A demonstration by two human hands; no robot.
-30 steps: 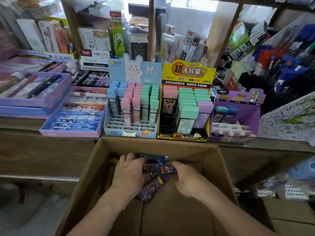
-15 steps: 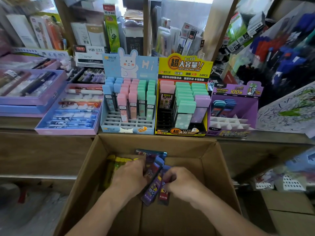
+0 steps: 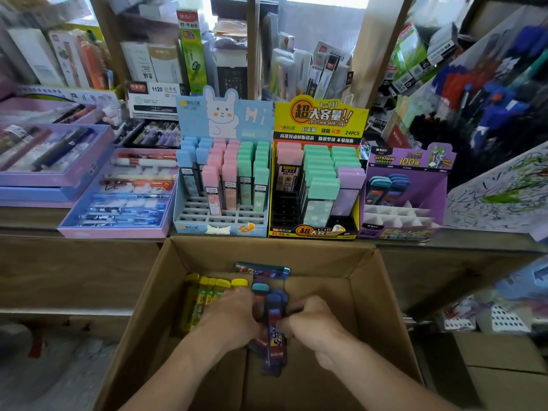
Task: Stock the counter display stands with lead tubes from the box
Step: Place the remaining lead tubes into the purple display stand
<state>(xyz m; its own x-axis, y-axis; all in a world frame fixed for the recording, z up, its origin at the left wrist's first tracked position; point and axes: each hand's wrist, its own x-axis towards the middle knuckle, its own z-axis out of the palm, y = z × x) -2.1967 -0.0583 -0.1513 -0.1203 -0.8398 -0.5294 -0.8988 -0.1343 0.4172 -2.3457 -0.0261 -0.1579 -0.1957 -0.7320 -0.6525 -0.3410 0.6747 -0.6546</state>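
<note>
Left hand [image 3: 228,318], right hand [image 3: 314,324] grip purple tubes [image 3: 274,333] | yellow tubes [image 3: 204,295] beside

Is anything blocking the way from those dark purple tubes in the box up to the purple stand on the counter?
Only the brown cardboard box's far wall rises between the dark purple lead tubes and the purple cardboard display stand; its white front slots sit uncovered.

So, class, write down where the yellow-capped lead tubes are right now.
In the head view, the yellow-capped lead tubes lie inside the cardboard box, at its back left, just left of the left hand.
</note>
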